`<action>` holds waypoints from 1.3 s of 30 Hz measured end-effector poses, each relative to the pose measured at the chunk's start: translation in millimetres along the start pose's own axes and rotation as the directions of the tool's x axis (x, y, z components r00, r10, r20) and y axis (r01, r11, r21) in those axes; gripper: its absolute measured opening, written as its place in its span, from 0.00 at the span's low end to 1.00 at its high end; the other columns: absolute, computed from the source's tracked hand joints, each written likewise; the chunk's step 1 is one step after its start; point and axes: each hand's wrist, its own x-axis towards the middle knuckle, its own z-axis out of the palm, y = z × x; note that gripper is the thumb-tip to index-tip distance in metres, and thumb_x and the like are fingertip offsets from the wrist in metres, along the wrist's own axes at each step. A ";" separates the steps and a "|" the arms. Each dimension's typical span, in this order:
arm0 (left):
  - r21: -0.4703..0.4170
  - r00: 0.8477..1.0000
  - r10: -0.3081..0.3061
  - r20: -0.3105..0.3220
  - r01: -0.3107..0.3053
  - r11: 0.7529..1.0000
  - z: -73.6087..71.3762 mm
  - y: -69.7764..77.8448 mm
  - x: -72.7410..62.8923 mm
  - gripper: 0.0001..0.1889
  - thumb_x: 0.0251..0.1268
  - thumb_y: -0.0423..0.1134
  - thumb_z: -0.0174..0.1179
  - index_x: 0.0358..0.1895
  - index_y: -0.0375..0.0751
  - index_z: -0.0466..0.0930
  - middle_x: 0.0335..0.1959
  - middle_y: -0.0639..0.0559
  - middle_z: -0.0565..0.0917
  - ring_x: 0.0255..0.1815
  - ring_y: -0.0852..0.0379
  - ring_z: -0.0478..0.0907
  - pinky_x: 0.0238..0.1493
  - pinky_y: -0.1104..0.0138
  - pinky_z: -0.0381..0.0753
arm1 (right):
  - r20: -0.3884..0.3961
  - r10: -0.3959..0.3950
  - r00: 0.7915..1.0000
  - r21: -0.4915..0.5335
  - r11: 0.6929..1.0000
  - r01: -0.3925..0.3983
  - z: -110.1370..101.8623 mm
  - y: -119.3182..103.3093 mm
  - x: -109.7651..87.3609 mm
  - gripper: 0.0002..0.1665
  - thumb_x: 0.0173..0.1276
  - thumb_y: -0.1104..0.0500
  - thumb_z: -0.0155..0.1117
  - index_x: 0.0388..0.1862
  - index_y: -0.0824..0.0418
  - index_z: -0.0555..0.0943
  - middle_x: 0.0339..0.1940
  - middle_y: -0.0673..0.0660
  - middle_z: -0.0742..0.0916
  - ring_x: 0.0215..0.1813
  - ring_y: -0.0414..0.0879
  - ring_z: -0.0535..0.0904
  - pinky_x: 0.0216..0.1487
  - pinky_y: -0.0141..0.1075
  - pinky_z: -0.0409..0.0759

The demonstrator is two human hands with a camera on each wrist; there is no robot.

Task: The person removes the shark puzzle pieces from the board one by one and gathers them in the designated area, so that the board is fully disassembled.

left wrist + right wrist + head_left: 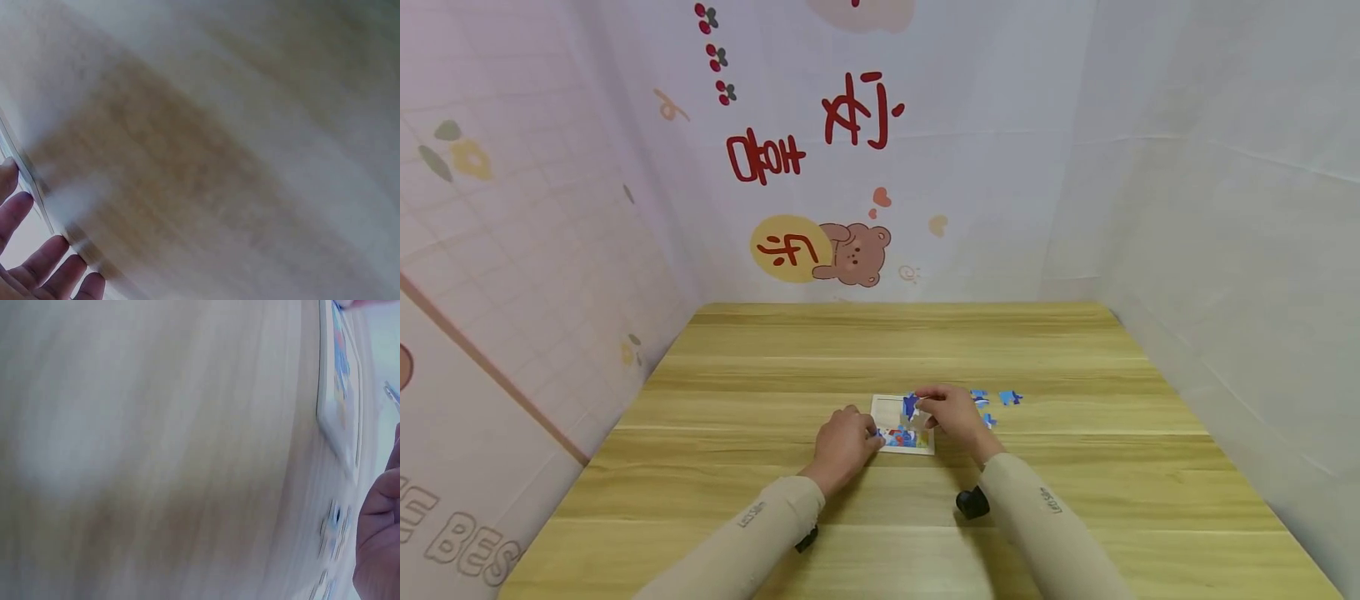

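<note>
A small white-bordered jigsaw tray [917, 451] lies flat on the table, with colourful joined pieces [898, 437] along its near side. My right hand [955, 414] pinches a dark blue puzzle piece [910, 406] above the tray's right part; the piece is tilted up. In the right wrist view the same piece [392, 394] shows edge-on beyond the fingers. My left hand [846, 442] rests at the tray's left edge, thumb near the joined pieces. The left wrist view shows the fingers [47, 259] loosely spread along the border [40, 206].
Several loose blue-and-white pieces [1011, 397] lie on the wooden table [775, 367] to the right of the tray, partly behind my right hand. Printed fabric walls [970, 208] enclose the table's back and sides. Black wrist devices [972, 502] hang under the sleeves.
</note>
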 end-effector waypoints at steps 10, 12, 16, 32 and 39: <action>-0.021 1.000 -0.006 0.007 0.006 1.000 -0.4 -1.6 -0.5 0.09 0.58 0.45 0.72 0.29 0.45 0.85 0.27 0.55 0.72 0.31 0.55 0.69 0.29 0.61 0.69 | 0.012 0.004 1.000 0.014 1.000 -0.004 -38.7 15.1 -6.0 0.12 0.72 0.61 0.62 0.50 0.64 0.84 0.39 0.58 0.85 0.27 0.46 0.78 0.27 0.33 0.71; -0.023 1.000 -0.009 0.007 0.009 1.000 -0.2 -1.8 -0.3 0.09 0.58 0.44 0.72 0.29 0.45 0.85 0.27 0.55 0.72 0.31 0.54 0.69 0.30 0.61 0.69 | 0.011 0.000 1.000 -0.002 1.000 0.000 -49.0 19.5 -7.6 0.13 0.73 0.60 0.62 0.51 0.65 0.84 0.41 0.58 0.85 0.28 0.45 0.79 0.27 0.34 0.72; -0.022 1.000 -0.012 0.007 0.012 1.000 0.3 -2.8 0.0 0.09 0.58 0.45 0.72 0.29 0.46 0.85 0.27 0.56 0.72 0.31 0.54 0.69 0.30 0.61 0.69 | 0.005 0.002 1.000 -0.026 1.000 -0.002 -71.1 27.8 -12.7 0.16 0.73 0.59 0.62 0.54 0.66 0.82 0.44 0.58 0.85 0.31 0.46 0.80 0.30 0.35 0.75; -0.030 0.999 -0.018 0.028 0.018 0.999 -4.8 -2.2 -3.3 0.09 0.59 0.44 0.71 0.29 0.45 0.84 0.27 0.55 0.72 0.31 0.54 0.69 0.30 0.61 0.69 | -0.062 0.102 0.993 -0.140 0.984 -0.109 -141.4 61.6 -29.1 0.16 0.72 0.59 0.61 0.53 0.68 0.82 0.32 0.53 0.85 0.31 0.45 0.80 0.31 0.36 0.77; -0.037 0.999 -0.013 0.031 0.015 0.999 -6.5 0.9 -3.0 0.09 0.59 0.43 0.71 0.29 0.44 0.84 0.27 0.54 0.72 0.31 0.54 0.69 0.30 0.61 0.69 | -0.070 0.093 0.993 -0.183 0.978 -0.104 -147.1 62.9 -30.9 0.18 0.73 0.62 0.59 0.57 0.72 0.78 0.33 0.55 0.84 0.32 0.45 0.78 0.31 0.36 0.76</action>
